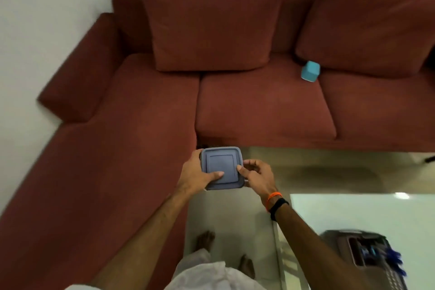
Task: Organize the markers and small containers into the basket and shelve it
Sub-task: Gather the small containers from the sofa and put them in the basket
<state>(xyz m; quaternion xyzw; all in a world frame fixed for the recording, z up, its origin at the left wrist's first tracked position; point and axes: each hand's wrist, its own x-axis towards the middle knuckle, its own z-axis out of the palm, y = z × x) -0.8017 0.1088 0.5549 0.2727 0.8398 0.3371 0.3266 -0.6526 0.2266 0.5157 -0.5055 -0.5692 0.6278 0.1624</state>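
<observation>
One square grey-blue container (221, 168) with a stepped lid is held in the air between both hands, just in front of the red sofa (235, 101) and above the pale floor (306, 167). The left hand (195, 173) grips the container's left edge, thumb laid across the lid and fingers curled underneath. The right hand (257, 175) pinches the container's right edge, thumb tip on the lid and the other fingers bent behind it. Two bands sit on the right wrist, one orange (273, 198) and one black (279, 207).

On the sofa there is one small light-blue cube-shaped container (310, 71), lying at the seam of two seat cushions, touching the lower corner of the right back cushion (367, 23). Two back cushions show; the other one (209, 28) stands to the left of the cube.

One dark basket (367, 259) sits on the glass surface (353, 214), well to the right of the held container and nearer the camera, with blue markers (395, 261) inside; blur keeps them from being counted. Two bare feet (206, 239) stand on the floor below the held container.
</observation>
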